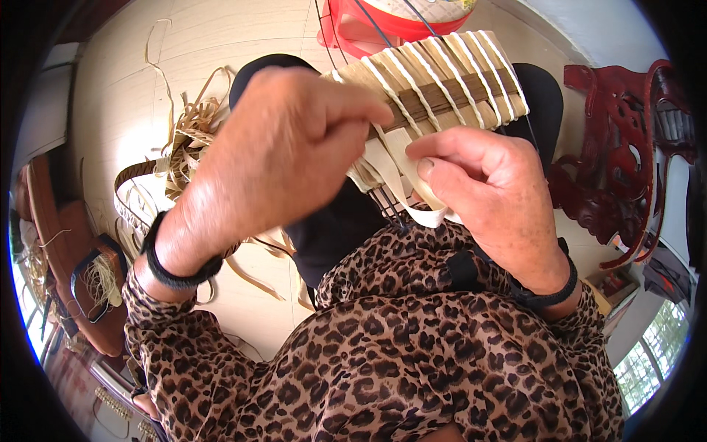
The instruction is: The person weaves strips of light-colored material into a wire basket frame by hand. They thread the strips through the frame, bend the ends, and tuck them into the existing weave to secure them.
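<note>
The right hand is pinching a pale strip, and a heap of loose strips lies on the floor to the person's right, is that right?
Not quite: the heap of loose strips lies on the floor to the person's left, as the head view shows. The right hand is indeed pinching a pale strip.

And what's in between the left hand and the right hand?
In the head view, a flat cream strip loops down between the left hand and the right hand, by the lower edge of the cord-bound panel.
</note>
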Action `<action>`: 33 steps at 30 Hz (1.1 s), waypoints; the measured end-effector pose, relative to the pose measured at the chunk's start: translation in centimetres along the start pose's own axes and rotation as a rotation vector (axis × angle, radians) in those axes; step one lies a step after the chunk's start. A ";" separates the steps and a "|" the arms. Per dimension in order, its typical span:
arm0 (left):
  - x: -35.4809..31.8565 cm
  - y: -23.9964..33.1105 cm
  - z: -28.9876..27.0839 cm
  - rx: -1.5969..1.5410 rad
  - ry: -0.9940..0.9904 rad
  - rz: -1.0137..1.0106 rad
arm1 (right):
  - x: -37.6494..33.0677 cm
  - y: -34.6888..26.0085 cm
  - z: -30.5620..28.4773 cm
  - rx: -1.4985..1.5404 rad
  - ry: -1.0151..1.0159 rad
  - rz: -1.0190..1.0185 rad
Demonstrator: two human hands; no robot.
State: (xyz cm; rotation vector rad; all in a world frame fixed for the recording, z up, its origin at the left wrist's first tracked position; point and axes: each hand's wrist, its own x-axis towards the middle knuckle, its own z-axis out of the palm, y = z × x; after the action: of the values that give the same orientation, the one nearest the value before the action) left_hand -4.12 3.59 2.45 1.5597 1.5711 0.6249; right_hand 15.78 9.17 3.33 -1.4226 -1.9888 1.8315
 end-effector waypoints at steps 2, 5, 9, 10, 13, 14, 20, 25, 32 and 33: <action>0.8 -0.1 -0.1 0.130 0.056 0.026 | 0.2 0.3 0.0 -0.025 -0.007 -0.012; 1.6 0.4 0.4 0.307 0.031 0.034 | 0.5 0.8 0.1 -0.022 -0.006 -0.058; 2.1 0.5 0.9 0.612 0.017 -0.011 | 0.9 0.7 0.0 -0.044 -0.018 -0.065; 2.4 0.3 1.0 0.618 0.017 -0.010 | 1.1 0.7 -0.1 -0.030 -0.028 -0.042; 2.8 0.6 1.1 0.766 -0.018 -0.003 | 1.5 1.2 0.2 -0.047 -0.026 -0.077; 2.8 1.0 1.0 0.830 -0.052 0.007 | 1.6 1.2 0.2 -0.038 -0.029 -0.083; 2.5 2.0 1.7 1.091 -0.131 0.102 | 2.0 1.7 1.5 0.034 0.062 -0.212; 2.0 1.0 2.1 1.055 -0.108 0.223 | 2.4 1.8 1.6 -0.040 0.040 -0.271; 2.2 -0.6 2.5 0.832 0.018 0.237 | 2.9 3.3 1.2 -0.068 0.052 -0.329; 2.1 -0.3 2.3 0.759 0.021 0.211 | 3.0 3.1 1.1 -0.075 0.051 -0.334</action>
State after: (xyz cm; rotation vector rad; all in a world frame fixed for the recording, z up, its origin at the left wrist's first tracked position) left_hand -2.17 5.20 0.55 2.2965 1.7804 0.1371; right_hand 15.12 9.89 -1.05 -1.0587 -2.1340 1.5790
